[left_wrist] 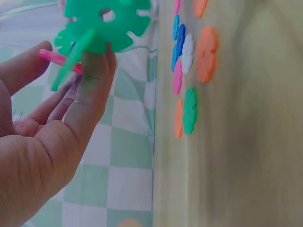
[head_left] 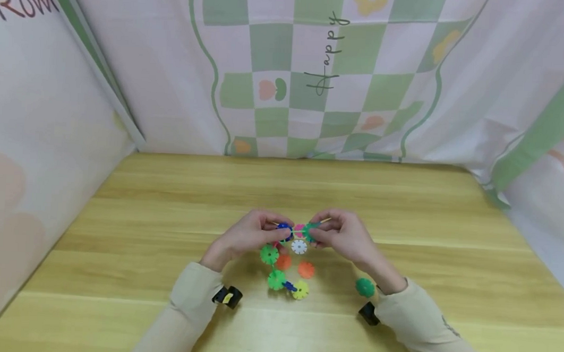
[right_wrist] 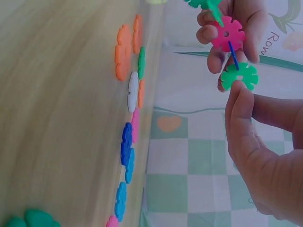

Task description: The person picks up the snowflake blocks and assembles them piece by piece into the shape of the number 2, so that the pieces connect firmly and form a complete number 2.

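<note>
Notched plastic snowflake discs are joined edge to edge in a chain held up between both hands. My left hand [head_left: 247, 231] pinches the chain near a dark blue disc [head_left: 284, 230]. From there the chain hangs through a green disc [head_left: 269, 254], a second one below, a blue piece [head_left: 289, 286] and a yellow disc [head_left: 300, 290]. My right hand [head_left: 348, 237] pinches a green disc [right_wrist: 240, 76] between thumb and fingers. In the right wrist view a blue disc [right_wrist: 234, 54], seen edge-on, joins it to a pink disc [right_wrist: 227, 34] at the left hand's fingers.
Loose discs lie flat on the wooden table [head_left: 166, 191]: orange [head_left: 306, 269], white [head_left: 299, 246] and several others beyond the hands. A green disc [head_left: 365, 287] rests beside the right wrist. A checked curtain [head_left: 310, 92] hangs along the table's far edge.
</note>
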Demonstrator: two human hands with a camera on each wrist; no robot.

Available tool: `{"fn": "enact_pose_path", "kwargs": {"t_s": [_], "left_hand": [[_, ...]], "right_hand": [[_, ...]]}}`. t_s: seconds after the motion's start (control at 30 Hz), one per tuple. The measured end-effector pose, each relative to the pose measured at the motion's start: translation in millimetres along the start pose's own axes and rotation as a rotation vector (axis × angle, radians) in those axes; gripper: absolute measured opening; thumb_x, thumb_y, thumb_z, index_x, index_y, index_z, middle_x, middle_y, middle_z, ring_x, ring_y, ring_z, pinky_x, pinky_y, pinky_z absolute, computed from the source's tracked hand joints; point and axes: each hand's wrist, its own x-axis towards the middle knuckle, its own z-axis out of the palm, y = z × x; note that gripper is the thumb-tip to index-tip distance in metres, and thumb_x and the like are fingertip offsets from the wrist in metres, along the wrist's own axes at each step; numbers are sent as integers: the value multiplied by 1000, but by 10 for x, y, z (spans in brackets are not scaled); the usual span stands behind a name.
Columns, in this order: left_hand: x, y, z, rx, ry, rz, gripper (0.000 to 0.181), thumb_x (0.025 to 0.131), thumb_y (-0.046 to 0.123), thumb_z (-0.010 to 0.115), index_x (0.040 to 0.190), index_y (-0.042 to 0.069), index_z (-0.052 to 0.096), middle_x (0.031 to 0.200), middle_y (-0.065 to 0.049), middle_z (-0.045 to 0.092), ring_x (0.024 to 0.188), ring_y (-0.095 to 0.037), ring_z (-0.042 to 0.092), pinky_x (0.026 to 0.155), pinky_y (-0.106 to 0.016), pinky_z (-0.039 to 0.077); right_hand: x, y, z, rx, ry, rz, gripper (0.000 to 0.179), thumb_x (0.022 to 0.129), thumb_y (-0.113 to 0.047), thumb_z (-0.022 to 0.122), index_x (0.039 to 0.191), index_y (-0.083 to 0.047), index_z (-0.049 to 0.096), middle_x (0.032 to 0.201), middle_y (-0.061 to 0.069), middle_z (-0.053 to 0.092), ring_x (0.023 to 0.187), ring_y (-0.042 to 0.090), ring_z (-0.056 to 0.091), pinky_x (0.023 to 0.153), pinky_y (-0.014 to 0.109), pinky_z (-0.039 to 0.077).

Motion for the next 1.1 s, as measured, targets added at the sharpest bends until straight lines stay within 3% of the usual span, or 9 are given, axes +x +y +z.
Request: {"fn": "enact_pose_path", "kwargs": {"t_s": [0.2, 0.37, 0.5, 0.7, 0.9, 1.1], "left_hand": [[5, 2, 62, -50, 5, -21, 26, 96, 11, 60, 113, -7, 66, 99, -30, 65, 68, -16, 67, 65, -26, 56], [5, -7, 72, -24, 19, -13, 25, 94, 10, 63, 110, -8, 67, 97, -30, 67, 67, -15, 67, 64, -27, 56], [10, -5, 62, -34, 33, -41, 29, 92, 10, 64, 115, -8, 64, 94, -30, 67, 68, -17, 67, 63, -27, 56], [4, -8, 18, -118, 30, -82, 41, 91, 7, 65, 127, -10, 54, 102, -28, 67, 85, -32, 70, 74, -38, 58], [-8, -13, -20, -173, -19, -85, 42, 92, 2, 62, 130, -12, 50, 94, -26, 69, 77, -21, 71, 74, -37, 58], [1, 5, 5, -236, -30, -97, 42, 93, -1, 60, 132, -10, 49, 92, -23, 70, 82, -26, 71, 77, -38, 57]], "right_hand": [[-10, 7, 27, 3, -1, -4, 21, 90, -1, 64, 107, 11, 60, 88, 18, 70, 77, 35, 68, 72, 44, 57], [-6, 28, 51, 0, -10, -4, 18, 91, -1, 63, 107, 7, 64, 88, 16, 68, 79, 36, 67, 74, 45, 57], [-12, 25, 56, 9, -8, 2, 19, 91, 0, 62, 108, 8, 66, 87, 15, 66, 75, 30, 67, 72, 42, 57], [-24, 7, 58, 49, -40, 24, 20, 90, 3, 61, 108, 12, 64, 79, 13, 67, 70, 26, 68, 69, 39, 58], [-31, -17, 71, 77, -65, 14, 19, 89, 5, 62, 105, 15, 63, 79, 14, 69, 68, 25, 67, 68, 40, 58], [-58, -41, 95, 83, -28, -4, 17, 89, 7, 61, 104, 15, 64, 82, 16, 68, 66, 23, 66, 66, 37, 58]]}}
